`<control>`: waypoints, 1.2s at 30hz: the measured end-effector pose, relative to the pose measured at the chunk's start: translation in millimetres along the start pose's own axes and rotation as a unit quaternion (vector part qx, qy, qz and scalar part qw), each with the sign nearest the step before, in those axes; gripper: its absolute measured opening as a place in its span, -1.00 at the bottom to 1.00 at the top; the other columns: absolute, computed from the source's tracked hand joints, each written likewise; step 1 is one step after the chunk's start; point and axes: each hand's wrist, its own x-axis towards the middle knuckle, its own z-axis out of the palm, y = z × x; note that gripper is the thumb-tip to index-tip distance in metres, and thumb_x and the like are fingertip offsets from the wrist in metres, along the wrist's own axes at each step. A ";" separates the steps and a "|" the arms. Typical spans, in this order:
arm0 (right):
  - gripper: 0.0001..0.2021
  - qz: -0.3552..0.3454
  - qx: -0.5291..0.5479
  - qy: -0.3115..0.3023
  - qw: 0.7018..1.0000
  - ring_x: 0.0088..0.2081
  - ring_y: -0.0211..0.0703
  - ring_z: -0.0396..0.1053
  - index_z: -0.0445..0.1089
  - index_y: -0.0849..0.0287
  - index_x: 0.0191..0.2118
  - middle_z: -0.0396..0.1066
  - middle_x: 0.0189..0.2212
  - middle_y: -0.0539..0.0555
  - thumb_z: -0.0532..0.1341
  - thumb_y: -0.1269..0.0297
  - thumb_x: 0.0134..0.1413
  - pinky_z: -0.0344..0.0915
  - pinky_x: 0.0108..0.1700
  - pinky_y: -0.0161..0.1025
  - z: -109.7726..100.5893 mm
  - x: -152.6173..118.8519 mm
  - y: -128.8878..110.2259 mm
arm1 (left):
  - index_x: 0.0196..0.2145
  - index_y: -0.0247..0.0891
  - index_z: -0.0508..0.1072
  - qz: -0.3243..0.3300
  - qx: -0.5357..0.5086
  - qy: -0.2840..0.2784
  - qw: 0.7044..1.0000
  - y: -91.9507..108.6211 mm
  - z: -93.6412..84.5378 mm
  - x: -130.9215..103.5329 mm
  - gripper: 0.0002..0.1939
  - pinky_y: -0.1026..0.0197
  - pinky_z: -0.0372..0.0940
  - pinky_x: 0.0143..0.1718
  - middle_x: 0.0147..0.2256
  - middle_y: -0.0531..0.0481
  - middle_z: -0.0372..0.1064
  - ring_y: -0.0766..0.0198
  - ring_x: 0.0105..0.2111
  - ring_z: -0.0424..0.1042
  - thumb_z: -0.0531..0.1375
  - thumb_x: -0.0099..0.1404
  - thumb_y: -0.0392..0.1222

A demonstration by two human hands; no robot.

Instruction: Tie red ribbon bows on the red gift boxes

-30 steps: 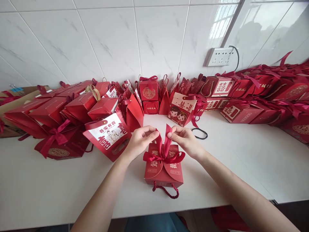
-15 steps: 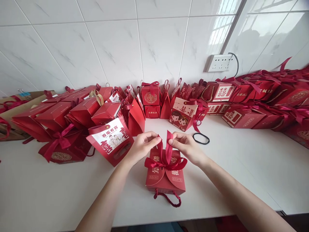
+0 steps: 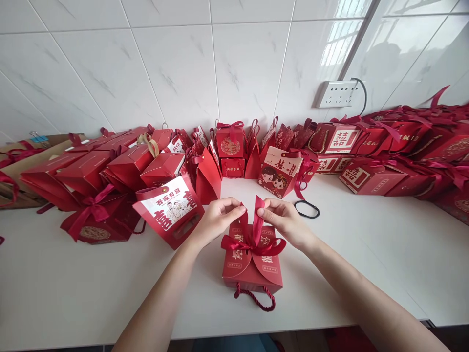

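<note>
A red gift box point(image 3: 252, 274) with gold characters sits near the front edge of the white table, its curved top flaps closed. On top of it is a tied bow of dark red satin ribbon point(image 3: 270, 248). My left hand point(image 3: 222, 215) pinches one ribbon tail between thumb and fingers above the box's far edge. The other tail, standing upright, is pinched by my right hand point(image 3: 284, 218). A twisted red cord handle point(image 3: 255, 299) hangs from the near side of the box.
Left of the box leans a red-and-white box point(image 3: 172, 210), with rows of red boxes point(image 3: 84, 171) behind. A cartoon-couple box point(image 3: 279, 173) and a black elastic band point(image 3: 307, 209) lie beyond my right hand. More ribboned boxes point(image 3: 377, 176) are stacked right, below a wall socket point(image 3: 335, 94).
The view has shifted slightly. Both hands keep their pinch on the ribbon tails, and the bow and box look almost the same.
</note>
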 end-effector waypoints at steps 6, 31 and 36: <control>-0.69 0.011 0.000 0.009 1.000 -0.55 -0.38 0.30 0.35 0.22 -0.51 0.38 -0.60 -0.08 0.38 0.09 -0.11 0.26 -0.44 -0.40 0.8 0.5 0.0 | -0.44 -0.29 0.38 -0.002 -0.008 -0.003 1.000 3.3 0.5 -1.0 -0.74 0.34 0.07 -0.42 -0.50 0.13 0.20 0.41 -0.47 0.15 0.20 0.23 -0.03; -0.61 0.103 -0.091 0.081 0.987 -0.66 -0.30 0.24 0.34 0.14 -0.49 0.36 -0.64 -0.01 0.41 -0.06 -0.27 0.16 -0.66 -0.37 -8.3 -4.3 12.4 | -0.42 -0.32 0.43 -0.030 -0.061 -0.049 0.996 -11.7 8.7 4.6 -0.87 0.29 0.13 -0.40 -0.45 0.05 0.33 0.39 -0.44 0.25 0.19 0.20 -0.20; -0.60 0.105 -0.088 0.070 0.988 -0.67 -0.34 0.22 0.32 0.17 -0.49 0.35 -0.64 -0.02 0.40 -0.06 -0.23 0.14 -0.66 -0.40 -6.3 -3.6 12.3 | -0.41 -0.31 0.43 -0.031 -0.065 -0.046 0.996 -9.8 9.1 3.7 -0.88 0.26 0.16 -0.32 -0.43 0.05 0.34 0.35 -0.40 0.29 0.20 0.21 -0.20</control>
